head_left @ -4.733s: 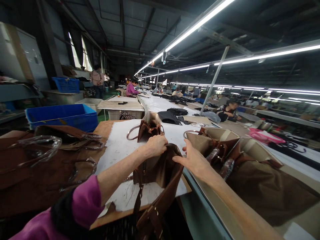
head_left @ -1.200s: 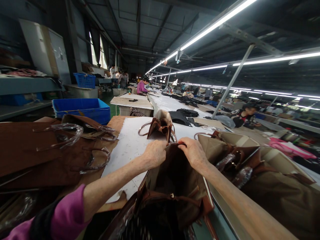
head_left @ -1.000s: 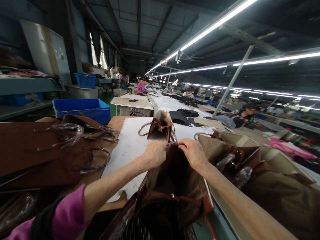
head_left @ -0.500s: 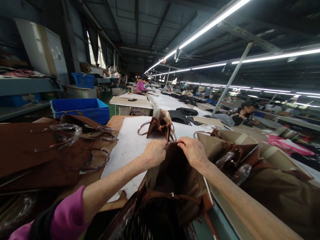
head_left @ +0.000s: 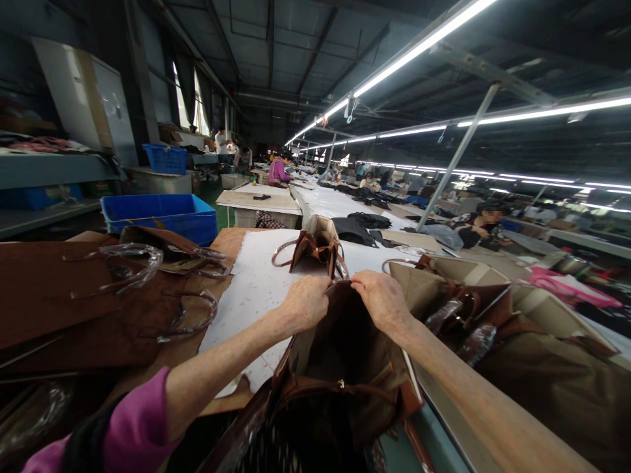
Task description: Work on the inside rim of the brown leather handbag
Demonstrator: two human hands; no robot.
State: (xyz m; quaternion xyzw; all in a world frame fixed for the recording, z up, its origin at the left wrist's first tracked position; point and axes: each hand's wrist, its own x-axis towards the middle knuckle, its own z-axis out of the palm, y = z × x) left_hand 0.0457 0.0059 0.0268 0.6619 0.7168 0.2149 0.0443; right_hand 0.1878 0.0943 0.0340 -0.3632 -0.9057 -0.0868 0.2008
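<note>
A brown bag (head_left: 367,394) stands open in front of me, its tan lining and a small metal clasp showing. My left hand (head_left: 306,301) pinches the far rim of the bag left of its middle. On the same rim, just to the right, my right hand (head_left: 382,299) grips the edge with closed fingers. Beyond the hands, a smaller brown bag (head_left: 315,253) with loop handles sits on white sheeting (head_left: 256,276). The bottom of the open bag is dark.
Brown bags with wrapped handles (head_left: 73,302) lie at the left. More open bags (head_left: 532,355) stand close at the right. A blue bin (head_left: 162,220) is behind the left pile. Further off, a person in purple (head_left: 280,169) bends over a table; black pieces (head_left: 357,230) lie ahead.
</note>
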